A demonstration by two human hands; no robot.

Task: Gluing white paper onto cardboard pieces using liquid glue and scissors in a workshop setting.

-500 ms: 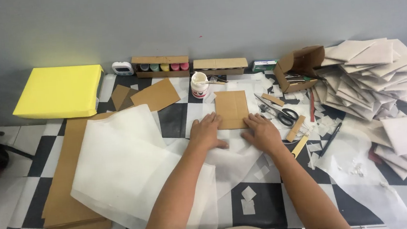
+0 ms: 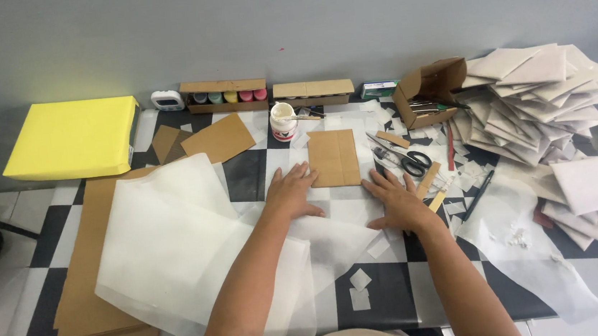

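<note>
**Thin sheet under flat palms, glue pot close behind**

While both hands press flat at the centre of the frame, the risk lies in the paper itself. The left hand (image 2: pixel 292 192) and the right hand (image 2: pixel 397 201) hold nothing; each grip is wide, fingers spread, palms down on a translucent sheet (image 2: pixel 333 233) lying on the checked desk (image 2: pixel 389 290). The brown card (image 2: pixel 334 158) sits just above the fingertips, touching or nearly touching the left hand's.

A sheet this thin would likely crease or tear if the palms slid apart unevenly, and its loose lower edge could buckle where it overlaps the larger sheets (image 2: pixel 177 258) at lower left.

Just above the card stands an open white pot (image 2: pixel 282 121) with a brush across it; a forward push of the card might tip it. Scissors (image 2: pixel 402 155) lie close to the right hand's fingers and could snag the paper.
</note>
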